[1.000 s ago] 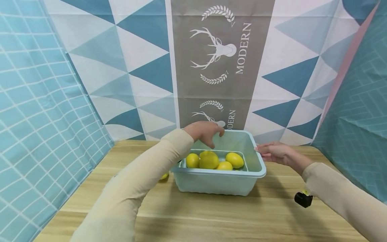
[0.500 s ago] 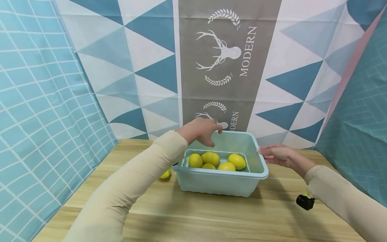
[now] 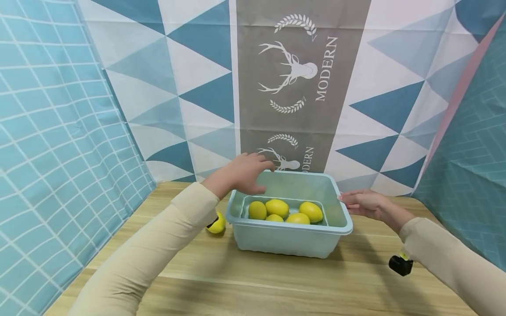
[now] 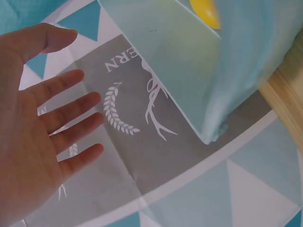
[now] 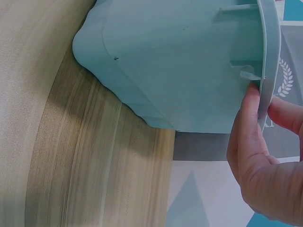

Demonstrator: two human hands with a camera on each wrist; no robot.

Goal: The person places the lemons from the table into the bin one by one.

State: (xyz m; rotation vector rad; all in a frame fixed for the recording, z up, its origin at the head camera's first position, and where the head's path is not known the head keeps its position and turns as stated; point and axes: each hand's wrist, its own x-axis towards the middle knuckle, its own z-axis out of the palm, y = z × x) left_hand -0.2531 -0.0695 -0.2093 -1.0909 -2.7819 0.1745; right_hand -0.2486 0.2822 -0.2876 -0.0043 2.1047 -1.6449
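Observation:
A light blue plastic bin (image 3: 284, 239) stands on the table with several yellow lemons (image 3: 310, 212) lying on its bottom. Above its back left part hovers my left hand (image 3: 246, 174), holding nothing. In the left wrist view that hand's fingers (image 4: 71, 111) are spread and slightly bent, apart from the bin wall (image 4: 175, 61). My right hand (image 3: 365, 203) pinches the bin's right rim, thumb over the inner side and fingers against the outer wall, as the right wrist view shows at the rim (image 5: 271, 42). Another lemon (image 3: 217, 223) lies outside the bin on its left, partly covered by something dark near my left sleeve.
The wooden table (image 3: 245, 285) ends at a patterned backdrop (image 3: 292, 87) behind the bin. Blue tiled sheeting (image 3: 47, 131) flanks the left, and a teal sheet (image 3: 470, 175) the right. A small black device (image 3: 401, 265) hangs under my right wrist.
A lemon seen below my left hand a second ago now rests on the bin's bottom. My left hand has moved left, uncovering the outside lemon. The right hand keeps its grip on the rim.

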